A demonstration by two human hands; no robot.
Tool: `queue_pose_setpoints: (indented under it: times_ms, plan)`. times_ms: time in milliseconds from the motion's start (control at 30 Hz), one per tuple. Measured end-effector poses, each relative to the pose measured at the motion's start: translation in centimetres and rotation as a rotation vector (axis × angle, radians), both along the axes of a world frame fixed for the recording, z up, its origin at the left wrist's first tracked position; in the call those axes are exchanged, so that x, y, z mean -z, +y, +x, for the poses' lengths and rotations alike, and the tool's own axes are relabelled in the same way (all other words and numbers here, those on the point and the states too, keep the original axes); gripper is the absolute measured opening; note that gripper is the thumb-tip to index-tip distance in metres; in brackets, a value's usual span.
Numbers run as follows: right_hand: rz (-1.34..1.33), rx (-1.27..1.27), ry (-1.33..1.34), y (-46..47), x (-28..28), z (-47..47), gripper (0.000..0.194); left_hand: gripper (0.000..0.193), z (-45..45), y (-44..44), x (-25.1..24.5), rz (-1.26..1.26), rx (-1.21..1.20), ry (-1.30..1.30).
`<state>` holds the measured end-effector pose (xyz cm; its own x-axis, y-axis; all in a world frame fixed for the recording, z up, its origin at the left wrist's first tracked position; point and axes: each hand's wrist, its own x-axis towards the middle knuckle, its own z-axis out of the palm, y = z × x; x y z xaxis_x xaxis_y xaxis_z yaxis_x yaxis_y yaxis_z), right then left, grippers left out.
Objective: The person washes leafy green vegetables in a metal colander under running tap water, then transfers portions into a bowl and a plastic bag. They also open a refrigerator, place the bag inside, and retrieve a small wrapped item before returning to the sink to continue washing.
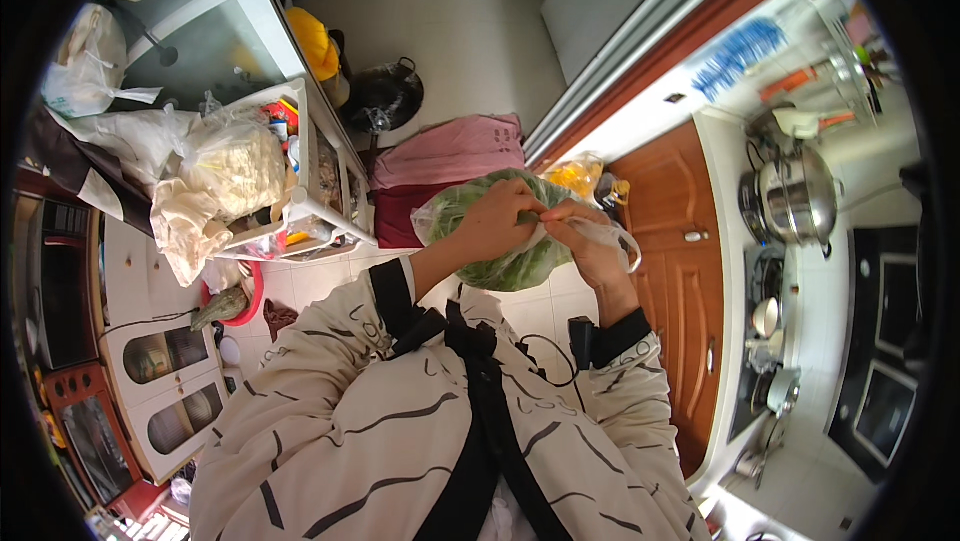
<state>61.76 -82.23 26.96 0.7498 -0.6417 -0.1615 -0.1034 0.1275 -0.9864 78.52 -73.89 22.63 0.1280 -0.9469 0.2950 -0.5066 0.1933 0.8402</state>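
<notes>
A clear plastic bag of leafy green vegetables (501, 271) hangs in front of my body at the centre of the view. My left hand (499, 218) lies over the bag's upper part, its fingertips pinching the gathered plastic. Close beside it, my right hand (589, 241) grips the bag's neck, and a white loop handle sticks out past that hand on the right. The fingertips of both hands nearly meet at the twisted plastic. The leaves show through the film below and between my hands.
On the left, a white rack (300, 203) holds bagged goods. A black wok (386, 96) and pink cloth (457, 151) lie on the floor ahead. To the right are wooden cabinet doors (671, 241), a steel steamer pot (799, 196) and a stove. A red basin (255, 293) stands at lower left.
</notes>
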Motion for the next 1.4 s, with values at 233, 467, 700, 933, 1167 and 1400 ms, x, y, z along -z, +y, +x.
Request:
queue_pose_setpoints:
  times_ms: [233,467,700,933,1167,1400]
  plan:
    - [-0.653,-0.029,0.274,-10.1,2.0,9.1,0.022,0.020,6.8,-9.9,2.5,0.124,-0.016,0.223]
    - [-0.974,-0.058,0.218,-23.4,2.2,18.1,0.024,0.015,13.5,-20.5,1.0,0.300,-0.145,0.289]
    - [-0.946,0.069,-0.067,-32.4,1.0,27.0,0.020,0.025,22.2,-29.2,-0.8,0.299,-0.164,0.500]
    - [-0.931,-0.026,0.027,-41.6,-0.8,35.2,0.005,0.020,32.6,-39.9,-1.3,0.129,-0.333,0.239]
    - [-1.039,-0.030,0.153,-47.4,-0.8,41.2,0.008,0.020,43.0,-48.9,-1.2,0.244,-0.391,0.405]
    - [-0.819,0.052,0.215,-56.2,0.7,46.8,0.017,0.036,46.5,-58.9,2.7,0.357,0.060,0.436]
